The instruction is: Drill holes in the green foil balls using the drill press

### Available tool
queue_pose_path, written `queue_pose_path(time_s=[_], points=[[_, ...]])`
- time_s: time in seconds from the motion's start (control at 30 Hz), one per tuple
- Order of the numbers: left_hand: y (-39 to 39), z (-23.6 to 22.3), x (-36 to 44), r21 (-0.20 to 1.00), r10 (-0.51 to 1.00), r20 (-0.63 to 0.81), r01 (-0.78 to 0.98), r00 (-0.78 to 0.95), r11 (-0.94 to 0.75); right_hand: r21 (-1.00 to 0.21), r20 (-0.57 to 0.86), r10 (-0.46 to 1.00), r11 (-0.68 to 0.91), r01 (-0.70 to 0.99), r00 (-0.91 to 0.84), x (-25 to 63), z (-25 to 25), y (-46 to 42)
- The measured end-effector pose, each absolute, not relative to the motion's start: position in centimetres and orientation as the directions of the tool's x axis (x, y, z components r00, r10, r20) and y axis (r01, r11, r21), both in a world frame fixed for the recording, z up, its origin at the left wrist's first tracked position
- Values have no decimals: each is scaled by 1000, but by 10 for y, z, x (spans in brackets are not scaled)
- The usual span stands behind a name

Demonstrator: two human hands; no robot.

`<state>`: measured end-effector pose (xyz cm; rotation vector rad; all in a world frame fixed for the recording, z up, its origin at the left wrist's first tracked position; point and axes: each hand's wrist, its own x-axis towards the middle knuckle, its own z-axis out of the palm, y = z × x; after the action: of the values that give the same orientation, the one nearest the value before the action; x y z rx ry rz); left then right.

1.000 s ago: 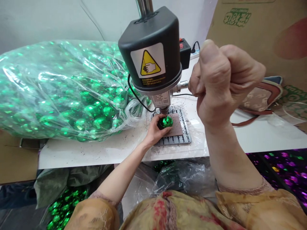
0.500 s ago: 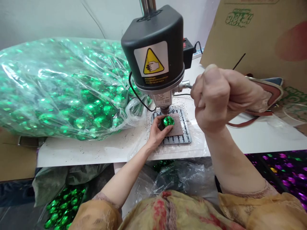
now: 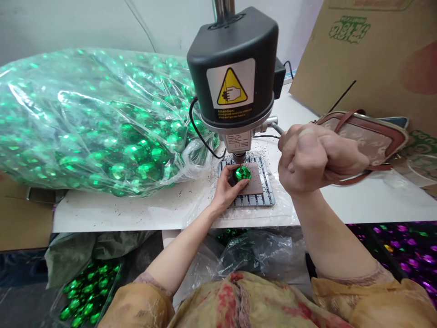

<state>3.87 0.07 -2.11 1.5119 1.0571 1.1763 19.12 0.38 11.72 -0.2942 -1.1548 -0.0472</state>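
My left hand (image 3: 228, 187) grips a shiny green faceted ball (image 3: 243, 173) between thumb and fingers. The ball sits under the chuck of a small black drill press (image 3: 235, 68), over a brownish square pad (image 3: 256, 182) on the slotted metal base (image 3: 268, 196). My right hand (image 3: 307, 157) is a fist around the press's feed lever (image 3: 277, 127), to the right of the drill head. Most of the lever is hidden inside the fist. The chuck's tip is just above the ball; whether the bit touches it I cannot tell.
A big clear bag of green balls (image 3: 102, 132) lies left on the white table (image 3: 136, 212). Behind my right hand are a brown-trimmed purse (image 3: 372, 132) and a cardboard box (image 3: 368, 68). Below the table edge are more green balls (image 3: 85, 291) and purple ones (image 3: 409, 255). Dark shavings surround the base.
My right fist has come down somewhat with the lever, uncovering more of the purse. My left hand still holds the ball under the chuck. The whole view has shifted slightly.
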Motion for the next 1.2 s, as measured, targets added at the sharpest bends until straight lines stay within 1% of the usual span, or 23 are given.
queue_pose_path(time_s=[0.13,0.27,0.43,0.5,0.57,0.67,0.73,0.8,0.87,0.93,1.0,1.03,1.07,1.1,1.13,1.2], points=[[1,-20,40,971,962,211,77,176,-227,-182,914,89,962,202,396,192,109,4],[2,-22,39,971,963,210,84,168,-226,-190,930,128,969,155,344,195,106,4],[1,-24,37,973,965,198,86,172,-215,-96,939,15,971,218,344,196,97,7],[1,-24,37,970,965,201,102,166,-220,-76,946,3,974,212,324,195,95,6],[1,-24,38,966,964,209,118,161,-229,-117,937,40,972,204,347,193,98,4],[1,-23,40,960,960,231,126,160,-252,-285,869,168,939,193,466,188,120,0],[-2,-20,42,934,950,286,184,125,-305,-359,842,246,920,158,481,186,141,0],[-10,-18,39,862,916,392,312,87,-399,-398,823,313,913,89,474,185,159,1],[-27,-18,31,740,848,520,443,99,-505,-414,815,341,908,60,468,184,169,4],[-51,-23,16,574,743,642,525,187,-628,-385,821,323,922,39,471,184,171,7],[-80,-34,-3,368,599,718,538,354,-758,-329,827,282,944,12,487,184,170,9],[-94,-41,-13,274,528,714,511,460,-815,-308,831,268,951,2,488,184,168,9],[-108,-48,-22,203,479,669,481,568,-853,-299,833,263,954,-3,486,184,167,10],[-119,-55,-31,161,459,583,459,670,-874,-303,835,265,953,0,481,184,166,10],[-128,-60,-38,145,459,479,449,748,-882,-318,837,278,948,4,471,185,165,9],[-140,-65,-49,141,461,305,439,833,-887,-348,834,299,937,21,463,186,165,8]])
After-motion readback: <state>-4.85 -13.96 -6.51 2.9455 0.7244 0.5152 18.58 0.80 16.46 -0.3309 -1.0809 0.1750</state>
